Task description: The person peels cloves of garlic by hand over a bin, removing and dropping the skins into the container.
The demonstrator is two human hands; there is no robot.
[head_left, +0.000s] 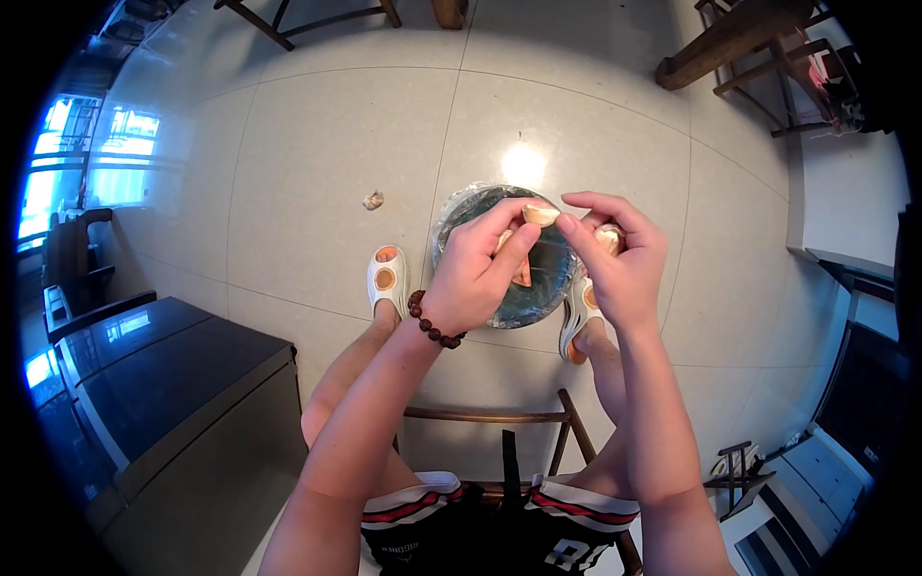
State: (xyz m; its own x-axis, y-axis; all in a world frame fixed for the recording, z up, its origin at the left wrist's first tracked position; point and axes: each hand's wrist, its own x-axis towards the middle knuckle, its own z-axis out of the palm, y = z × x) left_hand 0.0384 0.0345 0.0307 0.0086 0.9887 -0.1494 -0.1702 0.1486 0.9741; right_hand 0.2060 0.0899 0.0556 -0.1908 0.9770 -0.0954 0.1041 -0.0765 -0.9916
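Observation:
Between my two hands, over a round bin, is a pale garlic clove. My left hand pinches it between thumb and forefinger, and a beaded bracelet circles that wrist. The thumb of my right hand touches the clove's right end, its forefinger raised and apart. A larger piece of garlic is held in the curled fingers of my right hand. Another pale piece shows partly inside my left fingers. Below the hands is the bin, lined with clear plastic, with something reddish inside.
A small garlic piece lies on the tiled floor. White shoes stand on both sides of the bin. A dark cabinet is at the left. Wooden furniture legs are at the top right.

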